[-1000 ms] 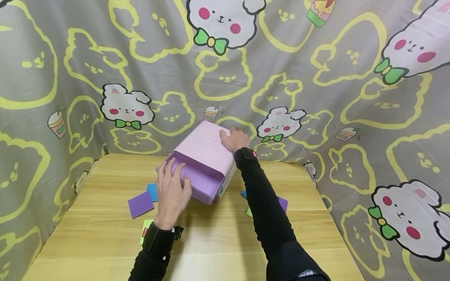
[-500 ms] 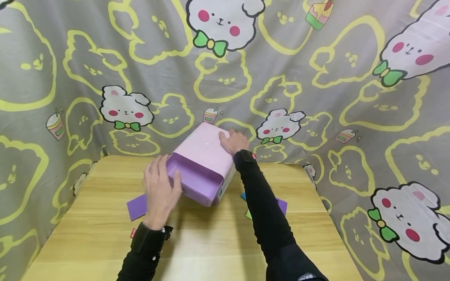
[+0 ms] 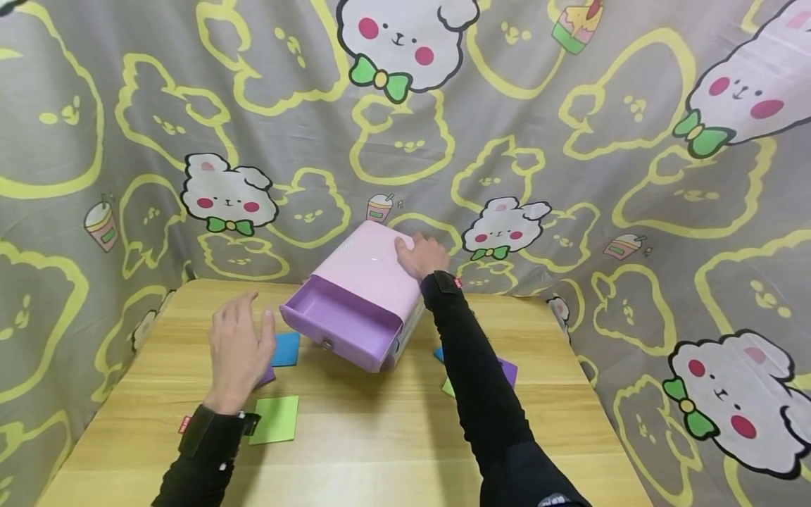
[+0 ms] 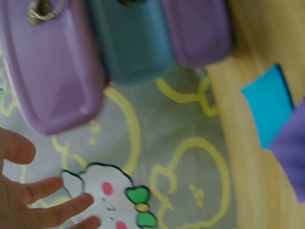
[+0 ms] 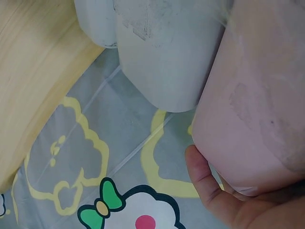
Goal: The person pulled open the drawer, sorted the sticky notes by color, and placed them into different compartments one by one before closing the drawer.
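Observation:
A small pink drawer cabinet [image 3: 361, 260] stands at an angle at the back of the table. Its purple top drawer [image 3: 345, 315] is pulled out and looks bare inside. The left wrist view shows the drawer's purple front [image 4: 55, 71] with a metal ring pull [image 4: 47, 12], and a teal drawer [image 4: 136, 43] below it. My left hand [image 3: 239, 348] is in the air left of the drawer, fingers apart and holding nothing. My right hand [image 3: 423, 255] grips the cabinet's top at its back right edge, fingers bent over that edge in the right wrist view.
Left of the cabinet lie a blue square pad [image 3: 288, 350], a partly covered purple one [image 3: 267, 377] and a green one [image 3: 275, 419]. More pads, including a purple one [image 3: 509, 371], show beside the right sleeve [image 3: 484, 380]. A patterned curtain [image 3: 405, 141] hangs behind the table.
My left hand has moved off the drawer, left and toward me, uncovering the drawer front and the blue and green pads. The right hand and cabinet stay nearly still.

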### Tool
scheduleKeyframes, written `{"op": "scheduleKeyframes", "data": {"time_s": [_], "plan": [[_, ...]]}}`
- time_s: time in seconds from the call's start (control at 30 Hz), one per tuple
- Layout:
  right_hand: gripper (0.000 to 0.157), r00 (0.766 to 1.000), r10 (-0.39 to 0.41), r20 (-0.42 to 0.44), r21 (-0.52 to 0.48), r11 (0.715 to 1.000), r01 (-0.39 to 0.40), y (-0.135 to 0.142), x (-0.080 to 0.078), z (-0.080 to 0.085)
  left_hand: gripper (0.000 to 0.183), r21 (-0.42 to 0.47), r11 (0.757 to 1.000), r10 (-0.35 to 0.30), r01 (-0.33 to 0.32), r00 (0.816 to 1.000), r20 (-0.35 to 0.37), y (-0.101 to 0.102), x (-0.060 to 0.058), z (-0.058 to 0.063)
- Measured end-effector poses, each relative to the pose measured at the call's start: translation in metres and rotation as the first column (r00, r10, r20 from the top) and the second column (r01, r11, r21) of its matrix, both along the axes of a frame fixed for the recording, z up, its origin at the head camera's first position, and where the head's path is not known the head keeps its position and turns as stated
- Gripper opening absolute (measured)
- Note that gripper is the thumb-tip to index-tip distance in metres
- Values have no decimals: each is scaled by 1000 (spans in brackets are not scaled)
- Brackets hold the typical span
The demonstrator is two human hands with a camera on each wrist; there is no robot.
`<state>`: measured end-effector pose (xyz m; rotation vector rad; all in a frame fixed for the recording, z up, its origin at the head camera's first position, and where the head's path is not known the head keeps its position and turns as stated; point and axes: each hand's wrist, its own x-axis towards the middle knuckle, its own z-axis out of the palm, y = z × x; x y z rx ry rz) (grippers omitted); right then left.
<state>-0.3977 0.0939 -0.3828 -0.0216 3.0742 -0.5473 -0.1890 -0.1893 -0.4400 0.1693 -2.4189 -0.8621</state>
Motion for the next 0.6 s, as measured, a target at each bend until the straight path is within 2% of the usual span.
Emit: {"op": "scheduleKeyframes", "data": {"time_s": [0.2,0.3,0.37,0.47,0.6], "plan": [[78,1000,-8,14,-10,1000,8,0,1,-1,53,-82,996,-16,33,981,191,-23,4,-12],[79,1000,-5,13,-17,1000,5,1,1,-1,54,-124,990,-35,71,962,271,-35,4,-15],[79,1000,-3,9,-24,1000,3,0,0,-1,56,-145,983,-61,114,941,332,-43,2,-19],[79,1000,2,4,-25,1000,-2,0,-1,-3,63,-168,967,-100,194,887,451,-56,1,-27],[79,1000,-1,-2,-18,1000,1,1,-2,-4,80,-146,949,-135,279,779,612,-69,2,-42]]}}
